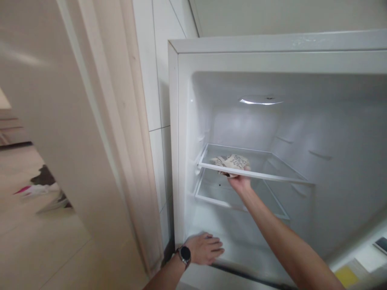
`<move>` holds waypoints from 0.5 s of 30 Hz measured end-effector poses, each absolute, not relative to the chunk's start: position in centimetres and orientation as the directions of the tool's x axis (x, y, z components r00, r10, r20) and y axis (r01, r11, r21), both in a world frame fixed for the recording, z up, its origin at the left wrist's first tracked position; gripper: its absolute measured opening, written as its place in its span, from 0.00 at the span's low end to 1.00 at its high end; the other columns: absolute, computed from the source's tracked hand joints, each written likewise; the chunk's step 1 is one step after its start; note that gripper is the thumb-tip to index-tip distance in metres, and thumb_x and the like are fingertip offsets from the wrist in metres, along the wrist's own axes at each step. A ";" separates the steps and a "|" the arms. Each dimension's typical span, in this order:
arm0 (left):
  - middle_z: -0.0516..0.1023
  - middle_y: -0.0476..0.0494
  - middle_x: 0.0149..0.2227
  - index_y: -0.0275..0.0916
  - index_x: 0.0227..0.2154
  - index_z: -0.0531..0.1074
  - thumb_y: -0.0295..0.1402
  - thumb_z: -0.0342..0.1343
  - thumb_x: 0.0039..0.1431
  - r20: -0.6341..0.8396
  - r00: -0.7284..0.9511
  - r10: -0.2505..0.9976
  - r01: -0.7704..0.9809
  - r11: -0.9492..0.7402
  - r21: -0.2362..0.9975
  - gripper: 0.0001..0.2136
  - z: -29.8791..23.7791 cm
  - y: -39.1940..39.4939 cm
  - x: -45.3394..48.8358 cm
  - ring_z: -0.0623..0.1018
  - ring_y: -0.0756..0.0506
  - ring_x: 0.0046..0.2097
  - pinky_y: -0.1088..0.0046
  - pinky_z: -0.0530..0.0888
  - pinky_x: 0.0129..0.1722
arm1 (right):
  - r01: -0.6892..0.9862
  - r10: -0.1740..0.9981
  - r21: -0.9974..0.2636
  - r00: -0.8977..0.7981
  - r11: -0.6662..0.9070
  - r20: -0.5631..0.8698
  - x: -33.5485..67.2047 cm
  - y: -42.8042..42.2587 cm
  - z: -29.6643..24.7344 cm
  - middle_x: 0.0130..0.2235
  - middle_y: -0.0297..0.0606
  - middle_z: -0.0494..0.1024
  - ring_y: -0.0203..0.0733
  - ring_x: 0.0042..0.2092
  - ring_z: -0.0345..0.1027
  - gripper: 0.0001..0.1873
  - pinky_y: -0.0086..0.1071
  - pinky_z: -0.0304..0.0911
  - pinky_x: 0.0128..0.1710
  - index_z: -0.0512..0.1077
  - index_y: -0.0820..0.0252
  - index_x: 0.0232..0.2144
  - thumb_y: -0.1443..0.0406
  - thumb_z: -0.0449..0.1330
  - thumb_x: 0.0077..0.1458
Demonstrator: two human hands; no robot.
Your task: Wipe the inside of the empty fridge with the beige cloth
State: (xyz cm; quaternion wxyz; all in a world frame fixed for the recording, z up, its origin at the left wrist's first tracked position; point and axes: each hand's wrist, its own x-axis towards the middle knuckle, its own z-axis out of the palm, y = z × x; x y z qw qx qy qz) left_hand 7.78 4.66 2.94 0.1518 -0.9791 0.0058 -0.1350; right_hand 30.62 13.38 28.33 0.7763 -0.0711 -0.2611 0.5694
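Note:
An open white fridge (181, 121) fills the right of the view. My right hand (240, 182) reaches in under the upper glass shelf (272, 174) and grips a patterned cloth (232, 162), seen through the glass and pressed against the shelf. My left hand (204, 249), with a dark watch on the wrist, rests flat with fingers spread on the fridge's bottom ledge at the lower left. A second glass shelf (211, 193) lies just below the right hand.
A pale door or panel (75, 121) stands to the left of the fridge beside a white tiled wall (157, 80). Shoes or clothes lie on the wooden floor (39, 189) at far left. The fridge's inner light (261, 100) glows at the top.

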 end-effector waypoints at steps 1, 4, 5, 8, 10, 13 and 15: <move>0.71 0.44 0.61 0.42 0.61 0.64 0.42 0.44 0.73 0.271 0.961 -0.053 0.031 -0.954 -0.298 0.20 2.9 4.7 7.8 0.67 0.45 0.62 0.65 0.65 0.56 | -0.852 0.934 -0.412 0.215 0.323 0.287 31.1 12.2 28.2 0.49 0.41 0.79 0.49 0.59 0.68 0.18 0.64 0.57 0.62 0.73 0.57 0.41 0.56 0.47 0.63; 0.71 0.44 0.61 0.42 0.61 0.64 0.42 0.44 0.73 0.295 0.954 -0.056 0.037 -0.953 -0.299 0.20 2.7 4.7 7.9 0.68 0.46 0.61 0.65 0.66 0.55 | -0.852 0.936 -0.394 0.280 0.345 0.214 31.8 9.7 28.1 0.51 0.42 0.78 0.50 0.58 0.69 0.19 0.64 0.61 0.59 0.73 0.56 0.45 0.55 0.47 0.63; 0.71 0.44 0.61 0.42 0.61 0.64 0.42 0.44 0.73 0.302 0.952 -0.056 0.039 -0.953 -0.301 0.20 2.6 4.8 7.9 0.68 0.46 0.61 0.65 0.66 0.55 | -0.848 0.930 -0.388 0.300 0.362 0.211 31.5 9.3 28.0 0.51 0.41 0.78 0.49 0.58 0.69 0.19 0.63 0.62 0.59 0.73 0.56 0.45 0.56 0.47 0.63; 0.71 0.44 0.60 0.41 0.61 0.65 0.41 0.45 0.73 0.315 0.947 -0.061 0.037 -0.955 -0.296 0.19 2.5 4.8 8.0 0.67 0.46 0.62 0.65 0.66 0.55 | -0.847 0.932 -0.401 0.274 0.350 0.237 29.2 9.1 28.0 0.49 0.41 0.79 0.46 0.55 0.72 0.18 0.59 0.64 0.59 0.73 0.56 0.46 0.60 0.47 0.62; 0.72 0.45 0.60 0.41 0.62 0.64 0.41 0.45 0.72 0.313 0.948 -0.061 0.034 -0.957 -0.289 0.20 2.6 4.7 8.0 0.67 0.46 0.62 0.66 0.66 0.55 | -0.851 0.938 -0.416 0.224 0.321 0.265 26.9 9.8 28.1 0.47 0.40 0.80 0.45 0.53 0.73 0.18 0.57 0.66 0.59 0.73 0.56 0.45 0.59 0.47 0.63; 0.71 0.44 0.60 0.41 0.62 0.63 0.40 0.46 0.72 0.298 0.954 -0.046 0.042 -0.958 -0.283 0.20 2.8 4.6 8.0 0.67 0.46 0.62 0.66 0.66 0.55 | -0.864 0.941 -0.406 0.195 0.299 0.278 23.9 11.7 28.6 0.42 0.39 0.80 0.44 0.50 0.74 0.20 0.55 0.68 0.56 0.73 0.55 0.44 0.54 0.46 0.64; 0.71 0.44 0.60 0.41 0.62 0.63 0.41 0.47 0.72 0.280 0.959 -0.044 0.038 -0.959 -0.281 0.20 3.0 4.5 8.0 0.67 0.45 0.61 0.66 0.66 0.56 | -0.866 0.949 -0.411 0.196 0.286 0.247 22.8 13.5 29.1 0.39 0.38 0.80 0.44 0.48 0.75 0.21 0.53 0.70 0.54 0.73 0.54 0.43 0.52 0.44 0.64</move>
